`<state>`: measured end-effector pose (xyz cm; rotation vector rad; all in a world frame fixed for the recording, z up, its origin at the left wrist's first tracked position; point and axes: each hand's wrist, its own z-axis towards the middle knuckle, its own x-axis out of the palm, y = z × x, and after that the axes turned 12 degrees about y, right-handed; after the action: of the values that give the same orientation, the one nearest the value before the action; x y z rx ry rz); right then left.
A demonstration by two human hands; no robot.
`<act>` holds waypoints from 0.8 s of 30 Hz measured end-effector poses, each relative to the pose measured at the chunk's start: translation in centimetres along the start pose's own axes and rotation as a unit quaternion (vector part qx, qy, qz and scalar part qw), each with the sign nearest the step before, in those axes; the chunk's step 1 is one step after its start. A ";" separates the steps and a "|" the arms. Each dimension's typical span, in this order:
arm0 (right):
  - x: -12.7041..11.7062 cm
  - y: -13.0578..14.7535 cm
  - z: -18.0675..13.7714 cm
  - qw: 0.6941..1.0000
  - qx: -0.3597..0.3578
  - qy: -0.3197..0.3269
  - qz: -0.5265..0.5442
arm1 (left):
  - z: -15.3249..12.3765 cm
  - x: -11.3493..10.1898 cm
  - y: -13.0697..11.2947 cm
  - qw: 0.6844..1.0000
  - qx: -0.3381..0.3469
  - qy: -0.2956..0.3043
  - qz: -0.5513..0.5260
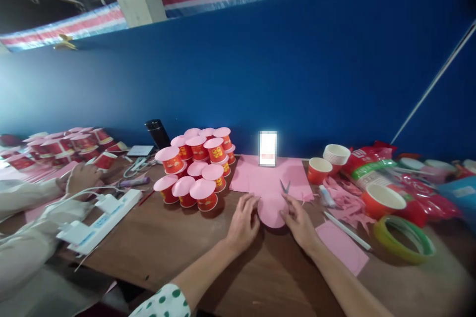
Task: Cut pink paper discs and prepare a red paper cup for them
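Double grip (243, 223) (298, 224) holds disc (272, 213) over brown table (156, 237), blue partition (297, 74) behind.

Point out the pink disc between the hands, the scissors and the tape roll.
Pink disc (272, 212): head view, middle of its face.
Scissors (286, 190): head view, where blades meet.
Tape roll (388, 246): head view, near outer wall.

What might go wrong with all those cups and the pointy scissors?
The cups on the person's left are piled on top of each other with paper discs between or on them, so a bump might topple some. The scissors have their blades apart, close to the right hand, so a finger might get poked. The pink circle looks thin, so a tight pinch might crease it.
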<state>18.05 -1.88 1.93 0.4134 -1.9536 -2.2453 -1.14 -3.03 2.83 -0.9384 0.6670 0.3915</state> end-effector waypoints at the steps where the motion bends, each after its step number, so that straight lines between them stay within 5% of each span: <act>1: 0.0 0.0 0.0 1.000 -0.007 -0.004 -0.018 | -0.2 0.0 0.0 0.999 -0.031 -0.017 -0.030; 7: 0.7 0.4 -0.5 0.997 -0.049 0.042 -0.045 | -0.4 0.3 -0.3 0.971 -0.137 -0.030 -0.194; 14: 0.6 0.9 -0.6 0.978 -0.072 0.005 -0.196 | -0.4 0.5 0.2 0.980 -0.152 -0.026 -0.128; 19: -0.7 0.7 0.2 0.913 -0.033 -0.124 -0.387 | -0.8 0.7 0.7 0.975 -0.160 -0.088 -0.130; 24: 0.1 1.1 0.8 0.808 0.069 -0.121 -0.573 | -0.9 0.7 0.6 0.968 -0.169 -0.104 -0.153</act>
<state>17.65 -1.33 3.12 1.8302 -2.3287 -2.8302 -1.27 -3.45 1.57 -1.2840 0.2579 0.3258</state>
